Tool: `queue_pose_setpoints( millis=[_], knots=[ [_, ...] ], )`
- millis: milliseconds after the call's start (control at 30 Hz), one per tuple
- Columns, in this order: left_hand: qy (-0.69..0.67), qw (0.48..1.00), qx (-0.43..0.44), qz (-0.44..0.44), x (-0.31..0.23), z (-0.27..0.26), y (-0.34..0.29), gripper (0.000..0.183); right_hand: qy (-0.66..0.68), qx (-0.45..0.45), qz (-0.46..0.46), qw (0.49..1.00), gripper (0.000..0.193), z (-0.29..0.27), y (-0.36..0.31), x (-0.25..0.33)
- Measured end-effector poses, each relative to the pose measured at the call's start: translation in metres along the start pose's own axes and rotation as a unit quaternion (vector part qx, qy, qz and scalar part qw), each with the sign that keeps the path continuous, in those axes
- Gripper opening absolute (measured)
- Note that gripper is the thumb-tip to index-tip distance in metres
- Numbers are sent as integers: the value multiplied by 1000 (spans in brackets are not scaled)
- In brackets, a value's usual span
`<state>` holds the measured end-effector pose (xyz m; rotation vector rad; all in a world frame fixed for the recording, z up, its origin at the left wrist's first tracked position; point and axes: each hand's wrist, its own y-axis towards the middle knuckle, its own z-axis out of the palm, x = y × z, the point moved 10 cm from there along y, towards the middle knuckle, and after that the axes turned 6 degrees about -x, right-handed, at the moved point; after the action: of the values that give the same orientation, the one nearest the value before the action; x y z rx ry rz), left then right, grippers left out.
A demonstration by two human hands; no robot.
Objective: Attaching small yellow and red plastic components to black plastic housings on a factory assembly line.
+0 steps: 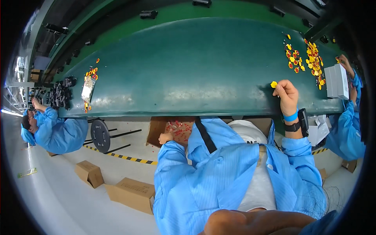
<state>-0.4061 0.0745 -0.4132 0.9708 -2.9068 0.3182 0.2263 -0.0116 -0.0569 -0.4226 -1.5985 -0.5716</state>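
Note:
Between the thumb and fingers of my right hand (286, 94) is a small yellow piece (273, 84) with a scalloped edge, pinched above the near part of the green table (188, 70). My left hand (165, 138) is low, below the table edge, beside an open cardboard box (155, 131) with many small red bits inside. Its fingers are curled, and whatever they may hold is hidden. Beyond my right hand lie loose yellow and red pieces (293, 58), with a denser row (314, 62) of them farther right.
White boxes (336, 81) stand on the table at right, beside a co-worker in blue (344, 129). Far left are black parts (59, 94), a clear bag (88, 89) and another co-worker (62, 131). A round stool (100, 136) and cartons (131, 194) stand on the floor.

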Motion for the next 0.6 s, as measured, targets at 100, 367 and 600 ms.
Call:
queue_pose_setpoints(
  millis=[100,367,600],
  knots=[
    [32,985,109,130,2,92,42,54,-10,-7,-4,1000,7,1,2,1],
    [-132,972,195,-19,11,76,-14,49,-8,-28,9,1000,8,3,5,-4],
    [-33,975,133,174,-4,66,5,29,-3,-64,23,998,7,0,5,-1]
  ],
)
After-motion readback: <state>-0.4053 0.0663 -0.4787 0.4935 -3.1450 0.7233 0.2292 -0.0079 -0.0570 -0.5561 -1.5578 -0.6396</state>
